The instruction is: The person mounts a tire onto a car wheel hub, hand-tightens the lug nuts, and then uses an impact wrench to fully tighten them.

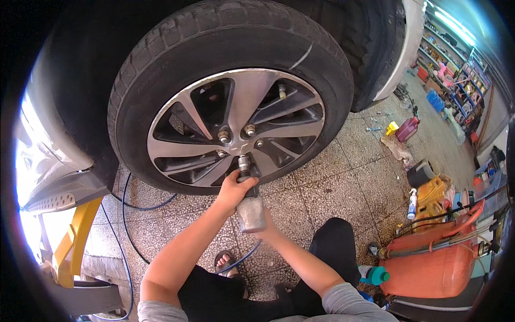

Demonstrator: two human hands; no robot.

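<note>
A grey, worn impact wrench (250, 214) points at the lower part of a car wheel with silver spokes (251, 99) and a black tyre (177, 56). Its metal socket (243, 163) is at the lowest lug nut position, just under the centre cap (240, 147). My left hand (234, 191) is wrapped round the tool's front end, right behind the socket. Behind the wrench's body, my right hand (266, 227) grips it lower down; its fingers are mostly hidden. Other lug nuts (250, 130) show around the hub.
Blue air hose (126, 206) loops over the speckled tile floor (338, 182). A yellow lift arm (78, 241) stands at left under the car. On the right are an orange tank (429, 268), a spray bottle (412, 204), yellow containers (431, 192) and a dark red jug (407, 129).
</note>
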